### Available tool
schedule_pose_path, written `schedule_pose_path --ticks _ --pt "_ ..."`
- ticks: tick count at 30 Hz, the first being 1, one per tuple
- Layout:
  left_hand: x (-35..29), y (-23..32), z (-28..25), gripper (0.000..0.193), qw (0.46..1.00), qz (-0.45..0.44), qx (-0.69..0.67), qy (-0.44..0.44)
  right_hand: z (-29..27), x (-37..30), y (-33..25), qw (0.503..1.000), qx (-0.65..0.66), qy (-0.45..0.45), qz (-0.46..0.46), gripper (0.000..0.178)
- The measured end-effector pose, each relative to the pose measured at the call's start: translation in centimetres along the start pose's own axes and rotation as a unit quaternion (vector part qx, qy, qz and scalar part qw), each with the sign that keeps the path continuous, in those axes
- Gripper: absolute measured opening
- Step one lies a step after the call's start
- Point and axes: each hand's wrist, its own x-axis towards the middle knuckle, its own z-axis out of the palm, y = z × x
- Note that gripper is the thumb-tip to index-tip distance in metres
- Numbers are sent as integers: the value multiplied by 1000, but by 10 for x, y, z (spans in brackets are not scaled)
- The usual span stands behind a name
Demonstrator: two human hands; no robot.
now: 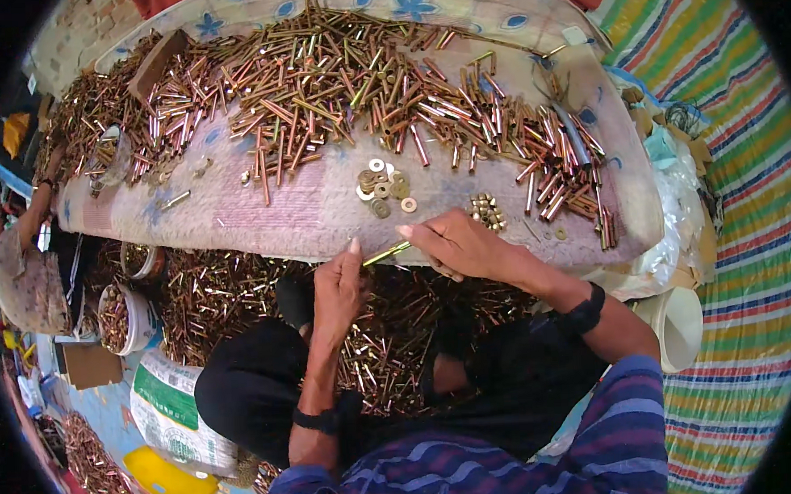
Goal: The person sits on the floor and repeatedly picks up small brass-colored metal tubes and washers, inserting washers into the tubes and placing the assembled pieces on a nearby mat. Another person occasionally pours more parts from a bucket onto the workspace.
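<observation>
Both my hands meet in front of the table's near edge. A slim, yellowish metal rod or tube (385,254) spans the gap between them, slightly tilted up to the right. My left hand (340,284) pinches its left end between thumb and fingers. Closed around its right end is my right hand (463,244), its curled fingers partly hidden. Just beyond my hands lies a loose group of flat metal washers (383,187). Small brass-coloured nuts (487,213) sit in a cluster beside my right hand.
A large heap of metal tubes (315,81) covers the far table; more metal pieces (210,292) pile up below. At left are a white bucket (140,321), a sack (176,410) and another person's arm (36,212). A white bin (680,329) stands right.
</observation>
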Motion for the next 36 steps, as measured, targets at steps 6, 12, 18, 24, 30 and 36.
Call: schedule_pose_path --ticks 6,12,18,24,30,36 --pt "-1 7 -5 45 999 -41 -28 -20 -4 6 3 998 -40 49 14 40" --pt "-4 4 1 41 1000 -31 2 0 16 7 5 989 -75 130 9 44" --pt "-2 8 1 41 998 -56 -14 17 13 6 7 992 -75 104 20 61" --pt "-1 7 5 41 998 -57 -13 21 3 5 0 995 -70 48 49 65" --pt "8 -3 4 45 998 -8 23 55 0 -2 0 996 -81 42 -20 59" --pt "1 -5 6 47 995 57 42 72 8 0 -1 994 55 14 91 60"
